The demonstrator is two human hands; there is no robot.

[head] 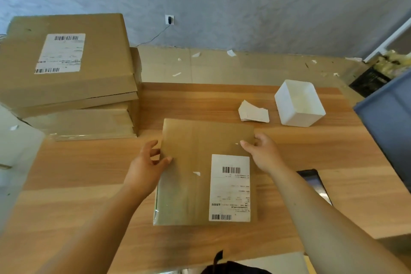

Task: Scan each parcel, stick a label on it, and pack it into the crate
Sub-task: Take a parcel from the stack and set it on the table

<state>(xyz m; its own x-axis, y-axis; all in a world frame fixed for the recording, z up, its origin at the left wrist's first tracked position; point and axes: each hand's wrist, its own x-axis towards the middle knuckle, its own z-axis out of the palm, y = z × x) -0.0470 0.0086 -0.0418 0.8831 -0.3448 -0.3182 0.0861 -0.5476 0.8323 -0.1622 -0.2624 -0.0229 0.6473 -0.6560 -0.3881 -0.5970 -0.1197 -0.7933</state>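
A flat brown cardboard parcel [195, 162] lies in the middle of the wooden table [89, 173], with a white barcode label [230, 188] stuck on its near right part. My left hand [145, 168] grips the parcel's left edge, thumb on top. My right hand [262, 151] grips its right edge near the far corner. A blue crate [389, 122] stands at the right edge of the view. A loose stack of white labels [253, 112] lies on the table beyond the parcel. A dark handheld device [313, 184] rests on the table by my right forearm.
A pile of flat cardboard parcels [66, 78] fills the table's far left; the top one carries a label. A white open box [299, 102] sits at the far right. Paper scraps litter the floor behind. A black basket [369, 81] stands on the floor at right.
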